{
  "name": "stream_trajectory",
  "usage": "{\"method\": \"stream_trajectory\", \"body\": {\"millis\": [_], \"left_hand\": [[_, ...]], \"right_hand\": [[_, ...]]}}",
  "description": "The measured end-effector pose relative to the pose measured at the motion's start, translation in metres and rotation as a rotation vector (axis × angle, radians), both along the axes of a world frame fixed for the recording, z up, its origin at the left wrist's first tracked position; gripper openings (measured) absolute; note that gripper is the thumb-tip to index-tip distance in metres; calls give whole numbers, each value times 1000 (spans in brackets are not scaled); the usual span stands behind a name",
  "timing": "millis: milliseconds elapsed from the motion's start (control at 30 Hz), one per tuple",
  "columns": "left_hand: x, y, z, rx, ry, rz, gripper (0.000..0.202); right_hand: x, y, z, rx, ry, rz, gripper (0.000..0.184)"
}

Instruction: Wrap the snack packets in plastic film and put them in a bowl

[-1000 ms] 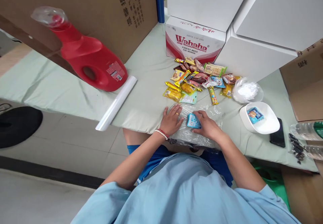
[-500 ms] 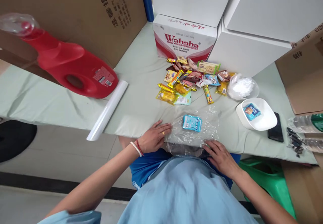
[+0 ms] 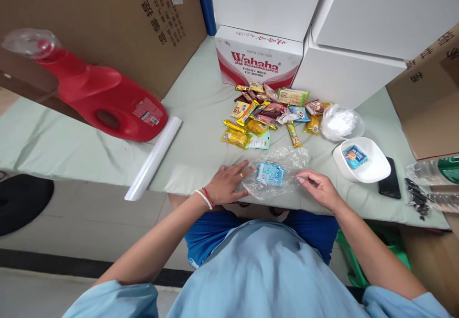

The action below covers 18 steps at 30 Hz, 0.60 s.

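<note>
A clear sheet of cling film (image 3: 290, 162) lies at the front of the covered table, with a blue snack packet (image 3: 270, 174) on it; the film's near part is folded up over the packet. My left hand (image 3: 229, 181) rests flat with fingers stretched on the film's left edge. On the right, my right hand (image 3: 319, 186) pinches the film's edge between thumb and fingers. Farther right, another blue snack packet (image 3: 354, 157) lies in a white bowl (image 3: 376, 167).
Several wrapped snacks (image 3: 256, 126) lie before a Wahaha carton (image 3: 258, 57). A white plastic roll (image 3: 154, 160) and red jug (image 3: 114, 100) are at left. A clear bag (image 3: 342, 123), black phone (image 3: 390, 181) and plastic bottles (image 3: 430, 172) are at right.
The film's near part, which hung over the table edge, is now folded up over the packet. My right hand has moved up and closed on the film; my left hand shifted slightly right.
</note>
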<state>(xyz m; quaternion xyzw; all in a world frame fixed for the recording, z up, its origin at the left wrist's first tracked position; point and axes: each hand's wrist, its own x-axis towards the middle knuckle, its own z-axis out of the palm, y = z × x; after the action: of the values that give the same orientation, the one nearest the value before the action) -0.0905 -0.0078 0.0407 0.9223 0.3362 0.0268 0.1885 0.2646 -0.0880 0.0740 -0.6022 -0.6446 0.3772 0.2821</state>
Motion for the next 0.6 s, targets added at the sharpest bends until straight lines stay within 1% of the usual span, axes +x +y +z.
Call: {"method": "stream_trajectory", "body": {"millis": [100, 133, 200, 267, 333, 367, 433, 533, 600], "left_hand": [[6, 5, -1, -26, -43, 50, 83], [8, 7, -3, -32, -83, 76, 78], [13, 10, -8, -53, -183, 163, 62], [19, 13, -15, -80, -253, 314, 46], [27, 16, -20, -81, -264, 473, 35], [32, 16, -22, -64, -252, 531, 34], [40, 16, -26, 4, -215, 584, 33], [48, 12, -30, 116, -178, 615, 27], [52, 9, -32, 162, -198, 656, 20]], "right_hand": [[-3, 18, -1, -80, 94, -109, 40], [-4, 23, -4, -99, 128, -148, 41], [-4, 32, -12, -122, 167, -218, 43], [-2, 39, -22, -121, 145, -267, 43], [2, 43, -32, -97, 41, -286, 39], [4, 43, -35, -86, -41, -282, 36], [7, 43, -38, -81, -253, -240, 32], [7, 43, -31, -58, -584, -143, 35], [2, 50, -21, 13, -705, -107, 38]]}}
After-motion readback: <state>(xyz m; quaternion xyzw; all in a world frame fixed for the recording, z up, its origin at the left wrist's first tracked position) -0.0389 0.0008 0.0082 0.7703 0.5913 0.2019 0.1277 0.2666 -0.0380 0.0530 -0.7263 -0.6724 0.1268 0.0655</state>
